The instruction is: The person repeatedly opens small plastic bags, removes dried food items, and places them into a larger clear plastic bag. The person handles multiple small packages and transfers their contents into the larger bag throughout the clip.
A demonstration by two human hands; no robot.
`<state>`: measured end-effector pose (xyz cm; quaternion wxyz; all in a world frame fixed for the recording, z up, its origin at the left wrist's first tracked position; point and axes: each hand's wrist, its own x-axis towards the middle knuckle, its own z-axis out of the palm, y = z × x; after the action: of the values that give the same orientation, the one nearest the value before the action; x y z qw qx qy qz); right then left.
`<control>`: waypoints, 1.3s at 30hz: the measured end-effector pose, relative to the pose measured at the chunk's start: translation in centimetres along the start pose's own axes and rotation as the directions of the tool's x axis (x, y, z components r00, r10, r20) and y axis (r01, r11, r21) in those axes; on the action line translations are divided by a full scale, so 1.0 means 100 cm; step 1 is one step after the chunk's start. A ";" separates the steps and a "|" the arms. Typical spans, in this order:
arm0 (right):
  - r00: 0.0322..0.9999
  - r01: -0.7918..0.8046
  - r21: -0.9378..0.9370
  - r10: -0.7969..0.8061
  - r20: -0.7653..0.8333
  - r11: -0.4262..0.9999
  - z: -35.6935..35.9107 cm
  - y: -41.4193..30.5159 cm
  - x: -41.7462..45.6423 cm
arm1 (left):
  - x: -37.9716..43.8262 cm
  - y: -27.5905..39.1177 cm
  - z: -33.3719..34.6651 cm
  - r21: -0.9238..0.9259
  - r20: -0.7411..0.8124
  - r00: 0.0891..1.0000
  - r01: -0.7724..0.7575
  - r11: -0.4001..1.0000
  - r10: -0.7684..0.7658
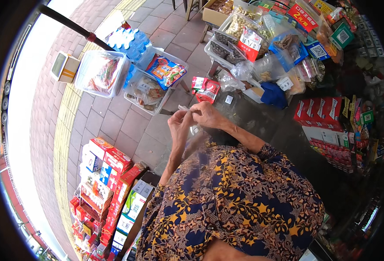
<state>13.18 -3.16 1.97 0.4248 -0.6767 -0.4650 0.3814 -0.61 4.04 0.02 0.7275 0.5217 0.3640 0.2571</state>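
My left hand (179, 122) and my right hand (209, 115) meet in front of my chest, with thumbs and fingertips pinched together. Between them is a small whitish, translucent strip (182, 107) that looks like plastic; its tip pokes out above the left fingers. My fingers hide the rest of it. Just beyond my right knuckles, red printed food packets (207, 89) lie beside crumpled clear plastic bags (229, 80). Left of these, a clear plastic tub (148, 93) holds bagged food, and a blue printed packet (166, 70) rests in the tub behind it.
A lidded plastic box (102, 73) and shrink-wrapped water bottles (128, 42) stand at far left, under a dark pole (68, 24). Trays of bagged dried goods (244, 29) fill the upper right. Red beer cartons (320, 111) are stacked at right. Boxed goods (113, 160) line the lower left.
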 end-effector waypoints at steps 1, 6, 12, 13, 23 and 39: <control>1.000 0.014 0.005 -0.014 -0.005 1.000 0.000 0.001 0.000 | 0.001 0.000 0.000 0.048 0.011 1.000 -0.007 0.999 0.006; 0.998 0.065 -0.087 -0.067 -0.020 0.994 0.006 0.006 -0.003 | 0.000 -0.002 -0.005 0.130 0.056 0.998 -0.020 0.991 0.013; 0.990 0.081 -0.289 -0.110 -0.089 0.954 0.016 0.010 -0.006 | 0.003 -0.023 -0.012 0.179 0.053 0.992 -0.119 0.977 0.111; 0.987 0.072 -0.302 -0.112 -0.118 0.951 0.018 0.010 -0.005 | 0.003 -0.023 -0.012 0.190 0.047 0.992 -0.125 0.974 0.118; 0.980 0.128 -0.320 -0.170 -0.107 0.939 0.019 0.014 -0.003 | 0.003 -0.020 -0.011 0.107 0.009 1.000 -0.030 0.994 0.029; 0.946 -0.040 -0.498 -0.128 -0.299 0.866 0.002 0.025 -0.005 | -0.009 -0.007 0.006 0.208 -0.022 0.998 -0.056 0.977 0.062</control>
<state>13.59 -4.12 -0.33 0.3150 -0.8052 -0.4871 0.1230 -0.68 2.80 -0.34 0.6561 0.6014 0.3834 0.2465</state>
